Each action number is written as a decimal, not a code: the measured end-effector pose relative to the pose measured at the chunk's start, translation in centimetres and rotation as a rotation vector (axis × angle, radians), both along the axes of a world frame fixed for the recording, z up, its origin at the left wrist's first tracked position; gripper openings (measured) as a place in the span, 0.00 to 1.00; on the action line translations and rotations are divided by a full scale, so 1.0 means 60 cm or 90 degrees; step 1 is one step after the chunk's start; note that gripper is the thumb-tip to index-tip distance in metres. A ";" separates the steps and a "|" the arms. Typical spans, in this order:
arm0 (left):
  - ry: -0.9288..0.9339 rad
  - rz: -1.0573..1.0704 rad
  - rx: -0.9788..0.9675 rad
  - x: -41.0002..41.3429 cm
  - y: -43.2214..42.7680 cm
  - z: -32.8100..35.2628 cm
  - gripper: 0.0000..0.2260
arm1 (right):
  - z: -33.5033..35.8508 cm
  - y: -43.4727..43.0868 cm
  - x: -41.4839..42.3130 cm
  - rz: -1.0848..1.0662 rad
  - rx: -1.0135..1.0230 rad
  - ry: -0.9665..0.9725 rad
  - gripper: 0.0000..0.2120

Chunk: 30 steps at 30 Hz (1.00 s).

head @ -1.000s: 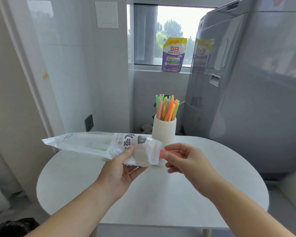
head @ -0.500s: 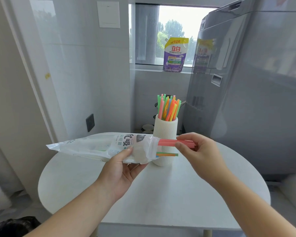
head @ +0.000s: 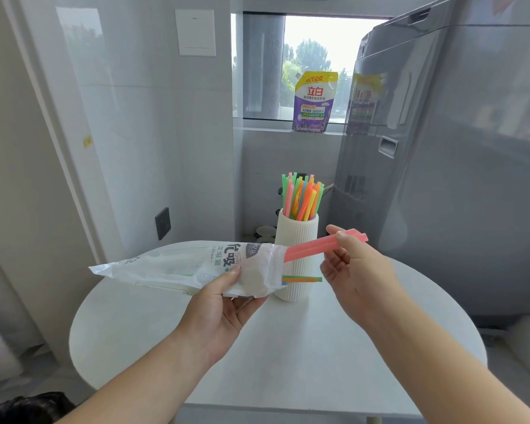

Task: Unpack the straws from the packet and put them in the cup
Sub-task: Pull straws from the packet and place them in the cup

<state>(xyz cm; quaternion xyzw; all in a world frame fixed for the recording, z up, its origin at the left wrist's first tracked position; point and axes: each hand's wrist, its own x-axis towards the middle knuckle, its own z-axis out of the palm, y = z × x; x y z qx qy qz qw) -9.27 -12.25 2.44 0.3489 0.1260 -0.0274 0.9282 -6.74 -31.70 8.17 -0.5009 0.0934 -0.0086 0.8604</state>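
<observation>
A second ago your right hand (head: 354,270) was pinching just the tips of the pink straws (head: 312,247) at the mouth of the packet (head: 190,266). Since then you have drawn them well out to the right and upward, so most of their length now crosses in front of the cup (head: 297,258). An orange and green straw (head: 303,279) has also slid partway out of the packet mouth.
</observation>
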 end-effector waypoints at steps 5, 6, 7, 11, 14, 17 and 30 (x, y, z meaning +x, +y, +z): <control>0.000 -0.002 -0.012 0.001 0.002 -0.001 0.17 | 0.013 -0.002 0.001 -0.007 -0.072 -0.052 0.10; 0.001 0.000 -0.018 0.001 0.003 0.000 0.16 | 0.022 -0.008 0.000 -0.016 -0.094 -0.073 0.10; 0.001 0.002 -0.024 0.002 0.005 0.000 0.16 | 0.035 -0.016 0.001 -0.031 -0.119 -0.099 0.10; 0.005 0.015 -0.044 0.003 0.011 -0.002 0.16 | 0.094 -0.054 -0.003 -0.131 -0.233 -0.204 0.10; 0.007 0.023 -0.055 0.004 0.011 -0.003 0.16 | 0.126 -0.074 -0.004 -0.184 -0.277 -0.258 0.10; 0.007 0.022 -0.054 0.005 0.009 -0.004 0.16 | 0.143 -0.078 0.003 -0.206 -0.314 -0.290 0.09; 0.004 0.003 -0.018 -0.001 -0.002 -0.006 0.14 | 0.169 -0.056 0.033 -0.173 -0.555 -0.349 0.05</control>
